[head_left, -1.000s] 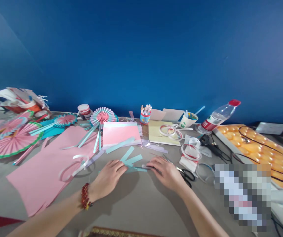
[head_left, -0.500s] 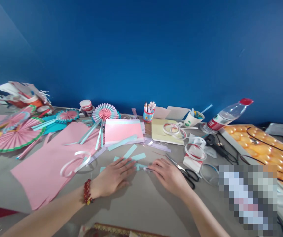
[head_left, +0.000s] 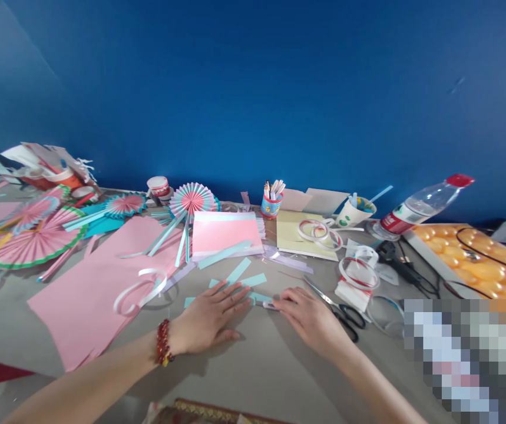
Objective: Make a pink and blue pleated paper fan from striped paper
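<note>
My left hand (head_left: 212, 315) lies flat on the table, fingers stretched over several light blue paper strips (head_left: 239, 270). A beaded red bracelet (head_left: 163, 343) circles that wrist. Close by on the right, my right hand (head_left: 303, 312) is closed on a slim pale lilac-and-white tool (head_left: 269, 305), whose kind I cannot make out. Its tip points left, at the end of a blue strip beside my left fingertips. Scissors (head_left: 336, 306) with black handles lie just right of my right hand. My fingers hide part of the strips and of the tool.
Pink sheets (head_left: 89, 282) and pleated paper fans (head_left: 193, 203) spread over the left. Behind the strips are pink paper (head_left: 226, 232), a pencil cup (head_left: 271, 206) and tape rolls (head_left: 359, 272). A water bottle (head_left: 416, 209) and a glue gun (head_left: 398, 262) stand right.
The whole view has shifted, so things appear slightly further right. My left hand stays flat on the strips; more of the pale tool shows at my right fingertips.
</note>
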Demonstrator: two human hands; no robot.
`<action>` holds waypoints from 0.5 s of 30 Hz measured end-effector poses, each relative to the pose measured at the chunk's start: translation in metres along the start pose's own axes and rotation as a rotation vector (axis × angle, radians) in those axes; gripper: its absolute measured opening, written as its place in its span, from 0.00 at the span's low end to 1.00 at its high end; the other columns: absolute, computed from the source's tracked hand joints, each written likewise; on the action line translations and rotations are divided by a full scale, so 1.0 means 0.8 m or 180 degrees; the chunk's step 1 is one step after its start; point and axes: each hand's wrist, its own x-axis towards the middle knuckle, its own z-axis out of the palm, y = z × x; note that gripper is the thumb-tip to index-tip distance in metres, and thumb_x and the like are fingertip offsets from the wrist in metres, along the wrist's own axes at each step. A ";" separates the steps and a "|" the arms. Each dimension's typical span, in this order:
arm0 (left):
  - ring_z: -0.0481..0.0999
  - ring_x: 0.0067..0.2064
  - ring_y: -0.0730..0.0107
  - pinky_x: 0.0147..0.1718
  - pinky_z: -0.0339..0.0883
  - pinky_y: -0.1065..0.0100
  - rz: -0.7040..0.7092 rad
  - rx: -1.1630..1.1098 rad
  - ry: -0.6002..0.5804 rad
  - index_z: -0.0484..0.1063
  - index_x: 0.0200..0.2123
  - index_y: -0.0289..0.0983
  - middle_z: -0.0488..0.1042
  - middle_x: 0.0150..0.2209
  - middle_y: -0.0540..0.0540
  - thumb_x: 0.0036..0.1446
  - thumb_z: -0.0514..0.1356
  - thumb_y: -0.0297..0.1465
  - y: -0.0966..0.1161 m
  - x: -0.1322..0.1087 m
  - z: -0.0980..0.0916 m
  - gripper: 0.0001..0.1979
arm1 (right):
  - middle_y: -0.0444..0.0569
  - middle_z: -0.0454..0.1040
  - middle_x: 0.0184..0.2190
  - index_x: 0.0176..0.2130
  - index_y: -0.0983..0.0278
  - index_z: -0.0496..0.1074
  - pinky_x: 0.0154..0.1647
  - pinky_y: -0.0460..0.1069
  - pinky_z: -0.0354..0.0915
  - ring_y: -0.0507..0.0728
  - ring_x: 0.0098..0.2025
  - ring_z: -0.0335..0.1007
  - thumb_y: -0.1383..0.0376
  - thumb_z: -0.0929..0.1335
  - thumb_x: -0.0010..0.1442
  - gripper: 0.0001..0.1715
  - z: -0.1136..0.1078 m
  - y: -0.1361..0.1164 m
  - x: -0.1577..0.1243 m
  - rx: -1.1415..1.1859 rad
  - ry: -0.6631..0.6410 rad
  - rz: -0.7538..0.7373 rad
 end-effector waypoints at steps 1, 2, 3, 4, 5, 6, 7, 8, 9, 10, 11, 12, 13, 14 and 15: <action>0.46 0.70 0.55 0.67 0.40 0.49 -0.0004 -0.0005 -0.0007 0.44 0.70 0.39 0.48 0.70 0.41 0.68 0.49 0.45 0.000 0.000 0.000 0.33 | 0.53 0.75 0.37 0.47 0.59 0.75 0.40 0.52 0.68 0.60 0.40 0.70 0.71 0.60 0.66 0.18 0.000 0.000 -0.001 0.0021 0.0000 -0.0010; 0.46 0.70 0.55 0.67 0.40 0.50 -0.0005 -0.0011 -0.0005 0.44 0.70 0.39 0.48 0.70 0.41 0.68 0.49 0.46 0.000 0.000 0.001 0.33 | 0.53 0.74 0.37 0.47 0.59 0.75 0.40 0.52 0.68 0.59 0.40 0.70 0.71 0.60 0.66 0.18 0.000 -0.001 -0.001 0.0031 -0.0017 -0.0025; 0.46 0.70 0.55 0.67 0.40 0.50 -0.0004 -0.0016 0.0003 0.44 0.70 0.39 0.48 0.70 0.41 0.68 0.49 0.46 -0.001 0.000 0.001 0.33 | 0.53 0.74 0.37 0.47 0.60 0.75 0.40 0.52 0.68 0.59 0.40 0.70 0.71 0.60 0.66 0.18 0.000 -0.001 -0.001 0.0030 -0.0051 -0.0035; 0.46 0.70 0.55 0.68 0.40 0.50 0.0003 -0.0019 0.0015 0.44 0.70 0.39 0.48 0.70 0.41 0.68 0.49 0.46 -0.001 0.000 0.002 0.33 | 0.53 0.74 0.38 0.46 0.61 0.75 0.40 0.52 0.68 0.59 0.40 0.70 0.71 0.60 0.66 0.18 -0.001 -0.002 0.000 0.0017 -0.0088 -0.0036; 0.46 0.71 0.55 0.68 0.39 0.51 0.0007 -0.0016 0.0028 0.44 0.70 0.40 0.48 0.70 0.41 0.68 0.49 0.46 -0.001 0.000 0.003 0.33 | 0.54 0.74 0.38 0.46 0.62 0.75 0.41 0.52 0.68 0.59 0.41 0.69 0.72 0.59 0.66 0.18 -0.001 -0.002 0.000 -0.0006 -0.0121 -0.0026; 0.46 0.71 0.56 0.68 0.39 0.51 0.0008 -0.0006 0.0036 0.43 0.70 0.40 0.48 0.70 0.42 0.68 0.48 0.46 -0.002 0.000 0.004 0.33 | 0.54 0.74 0.38 0.46 0.63 0.74 0.41 0.53 0.67 0.60 0.41 0.69 0.72 0.59 0.66 0.17 -0.002 -0.003 0.001 -0.0034 -0.0152 -0.0014; 0.46 0.71 0.56 0.68 0.38 0.51 0.0006 0.0010 0.0035 0.43 0.70 0.40 0.48 0.70 0.42 0.69 0.48 0.47 -0.002 0.000 0.005 0.33 | 0.54 0.74 0.38 0.47 0.63 0.74 0.42 0.54 0.67 0.60 0.41 0.69 0.72 0.59 0.66 0.17 -0.003 -0.003 0.002 -0.0057 -0.0178 0.0003; 0.45 0.71 0.56 0.68 0.37 0.51 -0.0001 0.0030 0.0018 0.43 0.70 0.39 0.47 0.70 0.42 0.69 0.47 0.47 -0.003 -0.001 0.005 0.33 | 0.54 0.74 0.39 0.47 0.64 0.74 0.42 0.54 0.67 0.60 0.41 0.69 0.72 0.59 0.67 0.17 -0.003 -0.003 0.002 -0.0068 -0.0199 0.0013; 0.45 0.71 0.56 0.68 0.36 0.51 -0.0010 0.0049 -0.0005 0.42 0.70 0.39 0.47 0.70 0.42 0.69 0.47 0.47 -0.003 -0.001 0.006 0.34 | 0.54 0.74 0.39 0.47 0.64 0.74 0.42 0.54 0.67 0.60 0.41 0.68 0.72 0.59 0.67 0.17 -0.003 -0.003 0.002 -0.0064 -0.0215 0.0016; 0.44 0.71 0.56 0.68 0.35 0.51 -0.0019 0.0060 -0.0026 0.42 0.70 0.39 0.46 0.70 0.43 0.69 0.46 0.47 -0.003 -0.001 0.006 0.34 | 0.54 0.74 0.39 0.47 0.64 0.74 0.42 0.54 0.67 0.60 0.41 0.68 0.72 0.59 0.67 0.17 -0.004 -0.003 0.001 -0.0044 -0.0228 0.0004; 0.44 0.71 0.56 0.68 0.35 0.51 -0.0025 0.0062 -0.0039 0.41 0.71 0.39 0.45 0.70 0.43 0.69 0.46 0.48 -0.003 -0.001 0.006 0.34 | 0.54 0.74 0.39 0.47 0.64 0.74 0.42 0.54 0.67 0.60 0.41 0.68 0.72 0.59 0.67 0.17 -0.004 -0.003 0.000 -0.0016 -0.0238 -0.0011; 0.44 0.71 0.56 0.68 0.35 0.52 -0.0027 0.0056 -0.0046 0.41 0.71 0.39 0.45 0.70 0.43 0.69 0.46 0.48 -0.003 -0.001 0.006 0.34 | 0.54 0.73 0.39 0.47 0.64 0.73 0.42 0.54 0.67 0.60 0.42 0.68 0.72 0.59 0.67 0.17 -0.003 -0.003 -0.002 0.0004 -0.0236 -0.0022; 0.44 0.71 0.56 0.68 0.35 0.52 -0.0027 0.0047 -0.0052 0.41 0.71 0.39 0.45 0.70 0.43 0.69 0.46 0.48 -0.003 -0.001 0.006 0.34 | 0.54 0.73 0.39 0.47 0.64 0.73 0.42 0.54 0.67 0.60 0.42 0.68 0.72 0.59 0.68 0.17 -0.003 -0.003 -0.004 0.0008 -0.0223 -0.0023; 0.45 0.71 0.57 0.68 0.35 0.52 -0.0030 0.0039 -0.0058 0.41 0.71 0.40 0.46 0.70 0.43 0.69 0.46 0.48 -0.003 -0.001 0.007 0.34 | 0.54 0.73 0.39 0.47 0.65 0.73 0.42 0.54 0.67 0.59 0.41 0.68 0.71 0.59 0.68 0.16 -0.003 -0.004 -0.006 -0.0006 -0.0213 -0.0019; 0.45 0.71 0.57 0.68 0.34 0.52 -0.0034 0.0033 -0.0065 0.40 0.71 0.40 0.46 0.70 0.43 0.69 0.46 0.48 -0.003 -0.001 0.007 0.34 | 0.54 0.73 0.39 0.47 0.65 0.73 0.42 0.54 0.67 0.59 0.41 0.68 0.71 0.59 0.68 0.16 -0.002 -0.005 -0.007 -0.0032 -0.0207 -0.0005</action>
